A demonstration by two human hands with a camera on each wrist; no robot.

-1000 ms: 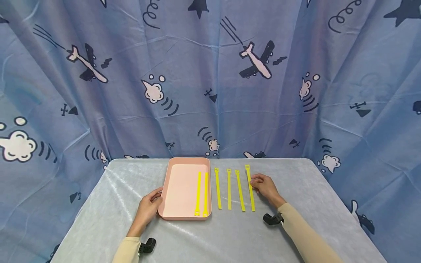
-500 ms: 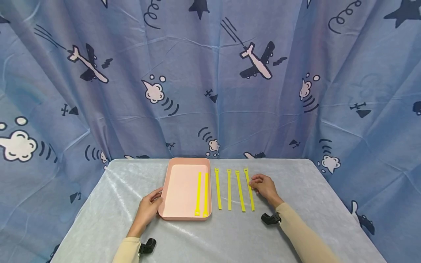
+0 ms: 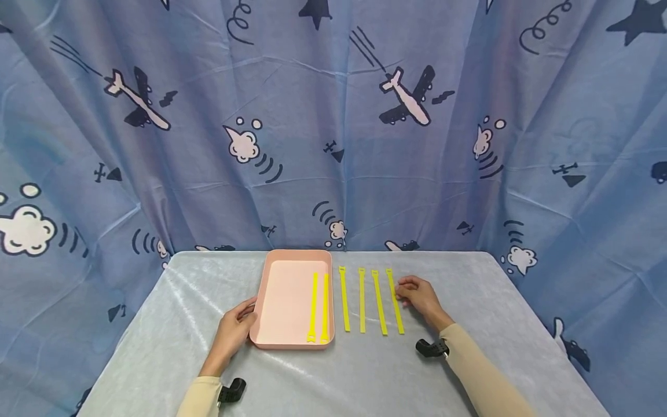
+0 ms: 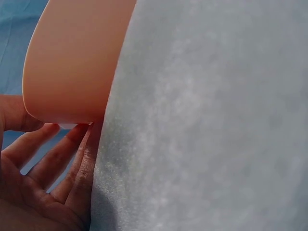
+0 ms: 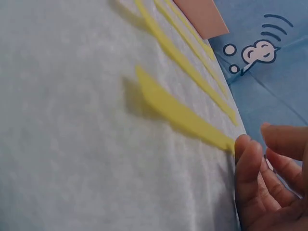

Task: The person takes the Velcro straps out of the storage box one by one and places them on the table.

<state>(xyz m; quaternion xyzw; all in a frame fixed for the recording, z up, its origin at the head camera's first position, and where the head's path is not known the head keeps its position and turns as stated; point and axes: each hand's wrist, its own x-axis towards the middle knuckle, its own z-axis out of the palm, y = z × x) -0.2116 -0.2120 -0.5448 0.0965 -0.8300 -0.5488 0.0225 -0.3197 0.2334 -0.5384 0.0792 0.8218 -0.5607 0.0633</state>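
Note:
A pink tray (image 3: pixel 283 346) stands on the table with two yellow hook-and-loop cable ties (image 3: pixel 313 307) inside, along its right side, their slotted heads toward me. My left hand (image 3: pixel 234 329) rests at the tray's left wall. In the left wrist view its fairly straight fingers (image 4: pixel 60 161) touch the wall low down, with the thumb near the rim. Several more yellow ties lie in a row right of the tray, heads away from me. My right hand (image 3: pixel 421 298) is at the rightmost tie (image 3: pixel 394 301). In the right wrist view its fingertips touch that tie's far end, with the fingers spread apart.
A pale grey cloth covers the table (image 3: pixel 354 376). Behind it hangs a blue curtain (image 3: pixel 333 127) printed with planes and clouds. Each wrist wears a small black camera (image 3: pixel 233 391). The other loose ties (image 3: pixel 362 301) stand between the tray and my right hand.
My right hand slid the rightmost tie toward me, so its head now sits about level with its neighbours. Since then the hand has shifted slightly right. The left hand and tray stay put.

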